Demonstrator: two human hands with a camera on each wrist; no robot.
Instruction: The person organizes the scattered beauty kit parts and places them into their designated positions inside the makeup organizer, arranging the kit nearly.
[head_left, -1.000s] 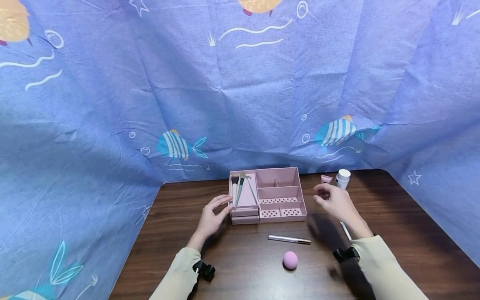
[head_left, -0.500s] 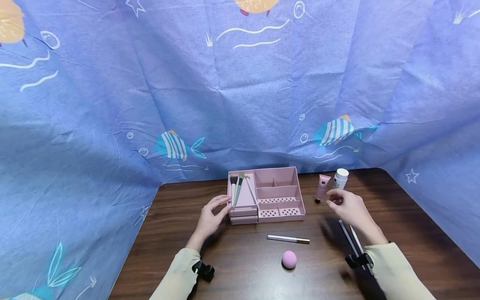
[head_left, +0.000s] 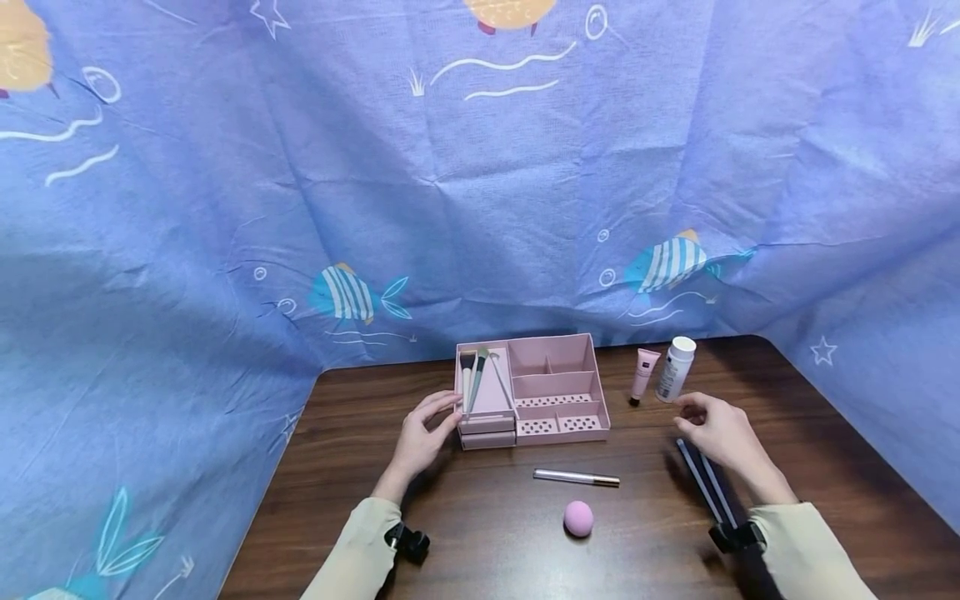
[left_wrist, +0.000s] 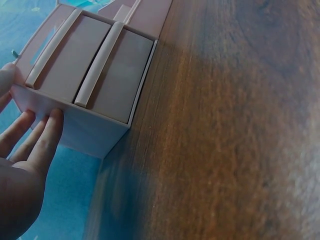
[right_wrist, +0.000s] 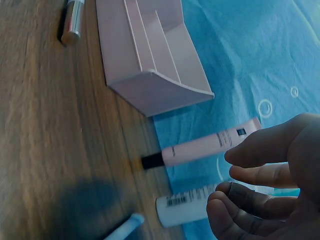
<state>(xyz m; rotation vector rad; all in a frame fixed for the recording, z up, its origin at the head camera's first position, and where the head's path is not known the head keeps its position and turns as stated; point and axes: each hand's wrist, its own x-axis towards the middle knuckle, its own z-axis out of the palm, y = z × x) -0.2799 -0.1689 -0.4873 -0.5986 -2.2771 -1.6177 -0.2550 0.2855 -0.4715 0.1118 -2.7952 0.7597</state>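
Observation:
A pink desktop organizer point(head_left: 561, 387) with compartments and two small drawers stands at the back of the table. Several makeup brushes point(head_left: 478, 379) lie on its left top. My left hand point(head_left: 418, 437) rests fingertips against the organizer's left side; in the left wrist view the fingers are fairly straight on that wall. My right hand point(head_left: 720, 429) hovers over the right part of the table, fingers loosely bent, holding nothing. Nearest to it are a white bottle point(head_left: 676, 371) and a pink tube point(head_left: 644, 375) with a black cap, both upright in the head view.
Two slim pale sticks point(head_left: 699, 479) lie under my right forearm. A silver pen-like tube point(head_left: 576, 477) lies in front of the organizer. Closer to me sits a pink ball-shaped sponge point(head_left: 578, 518). Blue fabric point(head_left: 510, 208) hangs behind the brown table point(head_left: 480, 533).
My right hand has moved right and toward me, away from the pink tube and bottle, which now show fully. My left hand stays at the organizer's side.

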